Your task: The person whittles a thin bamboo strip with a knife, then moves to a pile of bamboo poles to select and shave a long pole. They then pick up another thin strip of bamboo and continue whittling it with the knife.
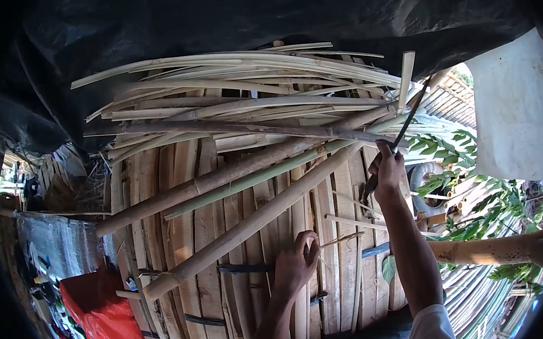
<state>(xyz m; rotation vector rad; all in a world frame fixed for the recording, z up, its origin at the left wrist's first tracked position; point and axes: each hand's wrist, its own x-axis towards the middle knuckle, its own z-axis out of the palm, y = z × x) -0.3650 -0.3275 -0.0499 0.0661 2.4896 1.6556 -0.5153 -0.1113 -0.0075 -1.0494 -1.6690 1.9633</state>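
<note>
My right hand (388, 171) is closed round the dark handle of a long knife (412, 116). Its narrow blade points up and away to the right, and the handle's curved end sticks out below the fist. Lower and further left, my left hand (294, 262) is curled in a pinch just above the slatted surface. A thin bamboo sliver (343, 238) runs rightward from its fingertips. Beyond both hands, three long bamboo poles (237, 224) lie slanting across the slats, one of them greenish.
Split bamboo strips (247, 78) are heaped across the far side of the slatted platform (190, 261). A red plastic bag (103, 313) sits at the left. On the right are leafy branches (457, 152), a thick bamboo pole (481, 250) and a hanging white sheet (513, 111). Black sheeting (243, 16) hangs behind.
</note>
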